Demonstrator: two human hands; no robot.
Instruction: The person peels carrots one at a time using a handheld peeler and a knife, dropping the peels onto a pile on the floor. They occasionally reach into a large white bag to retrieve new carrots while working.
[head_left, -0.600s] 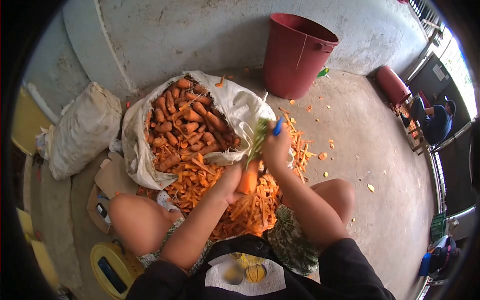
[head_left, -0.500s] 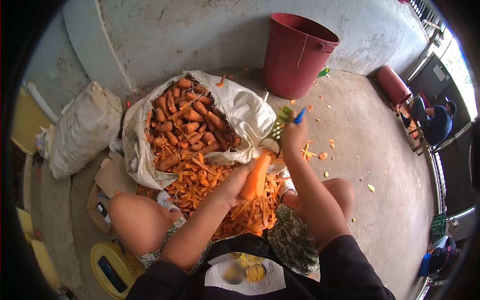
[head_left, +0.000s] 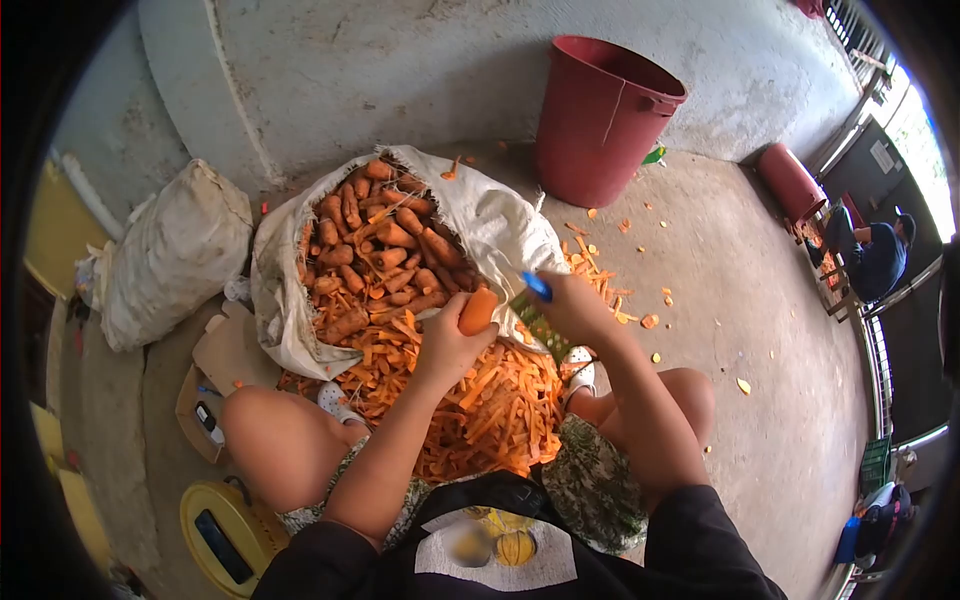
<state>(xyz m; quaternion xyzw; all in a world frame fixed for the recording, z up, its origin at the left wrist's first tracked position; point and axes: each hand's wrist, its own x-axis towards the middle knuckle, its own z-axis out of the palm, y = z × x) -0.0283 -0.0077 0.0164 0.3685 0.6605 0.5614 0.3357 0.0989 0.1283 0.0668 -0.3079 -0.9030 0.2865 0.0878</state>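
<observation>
My left hand [head_left: 452, 348] is closed around a peeled orange carrot [head_left: 478, 312], its smooth end pointing up past the thumb. In my right hand [head_left: 578, 312] is a small tool with a blue handle [head_left: 537, 287]; its working end is blurred, and I cannot tell its kind. The tool is a short way to the right of the carrot, apart from it. Below both hands a heap of carrot peelings [head_left: 490, 410] lies between my legs. Just beyond them, an open white sack [head_left: 285, 290] lies on its side with unpeeled carrots [head_left: 385, 240] filling its mouth.
A tall red bin [head_left: 600, 130] stands against the wall. To the left are a full white sack [head_left: 180, 260], a cardboard piece [head_left: 225, 350] and a yellow lid with a phone [head_left: 222, 545]. Scraps dot the floor [head_left: 770, 420]. Another person [head_left: 870, 250] sits far right.
My left hand has tilted the carrot up and moved it toward the sack. My right hand has come down with the blue-handled tool, whose blue part now points left.
</observation>
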